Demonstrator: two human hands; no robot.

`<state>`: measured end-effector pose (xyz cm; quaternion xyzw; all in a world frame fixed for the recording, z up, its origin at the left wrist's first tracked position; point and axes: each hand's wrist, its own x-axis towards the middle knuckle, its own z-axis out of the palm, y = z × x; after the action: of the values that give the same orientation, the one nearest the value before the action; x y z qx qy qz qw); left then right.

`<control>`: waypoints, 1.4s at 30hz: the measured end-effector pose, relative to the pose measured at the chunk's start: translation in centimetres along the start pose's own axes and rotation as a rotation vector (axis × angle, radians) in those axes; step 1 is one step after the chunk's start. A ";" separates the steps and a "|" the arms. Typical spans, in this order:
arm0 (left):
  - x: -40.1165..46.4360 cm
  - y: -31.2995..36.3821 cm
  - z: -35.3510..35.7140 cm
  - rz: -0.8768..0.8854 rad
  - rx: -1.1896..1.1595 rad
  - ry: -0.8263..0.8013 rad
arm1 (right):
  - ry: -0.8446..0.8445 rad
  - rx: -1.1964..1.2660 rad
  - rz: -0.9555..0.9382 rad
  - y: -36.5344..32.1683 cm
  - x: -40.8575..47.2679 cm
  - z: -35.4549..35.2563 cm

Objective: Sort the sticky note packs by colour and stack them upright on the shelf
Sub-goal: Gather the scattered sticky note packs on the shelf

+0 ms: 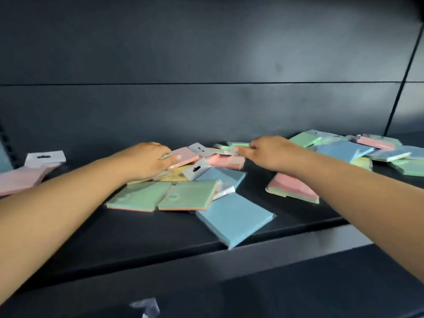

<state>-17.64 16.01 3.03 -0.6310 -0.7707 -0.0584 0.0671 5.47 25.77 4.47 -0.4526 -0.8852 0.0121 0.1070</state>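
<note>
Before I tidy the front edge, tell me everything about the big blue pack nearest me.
The big blue pack is a flat, square, pale blue pad in glossy clear wrap. It lies face up, turned diagonally, near the front edge of the dark shelf. Its far corner is tucked against a green pack. No hand touches it.

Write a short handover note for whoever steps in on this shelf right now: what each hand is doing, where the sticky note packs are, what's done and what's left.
Left hand: gripping a pink pack in the middle pile.
Right hand: pinching a green pack at the back of that pile.
Packs: all lying flat and mixed on the shelf. Two green-topped packs and a large blue pack near the front edge; another jumble at far right; a pale pink pack alone at far left.
Done: nothing sorted or upright yet.
Left: group every pack by colour, then stand them upright.
</note>
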 end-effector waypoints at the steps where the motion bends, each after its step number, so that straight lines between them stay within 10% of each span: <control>1: 1.0 -0.2 0.1 -0.004 -0.010 -0.003 | -0.031 0.012 0.004 0.1 1.0 0.1; 11: 7.7 -0.8 2.0 -0.229 -0.083 -0.264 | -0.290 0.110 0.001 1.5 8.4 2.8; 27: 7.1 1.9 1.4 -0.404 -0.007 0.250 | -0.340 0.298 -0.056 4.0 8.1 2.4; 37: 7.2 5.8 -0.3 -0.450 -0.833 0.509 | -0.143 0.279 -0.111 4.3 7.1 -0.3; 42: 5.6 5.6 -0.3 -0.410 -0.976 0.420 | 0.017 0.647 -0.137 4.2 7.3 -0.2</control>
<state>-13.22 22.47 4.33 -0.4013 -0.7311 -0.5439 -0.0930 4.69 34.08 5.45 -0.3344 -0.8631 0.2814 0.2531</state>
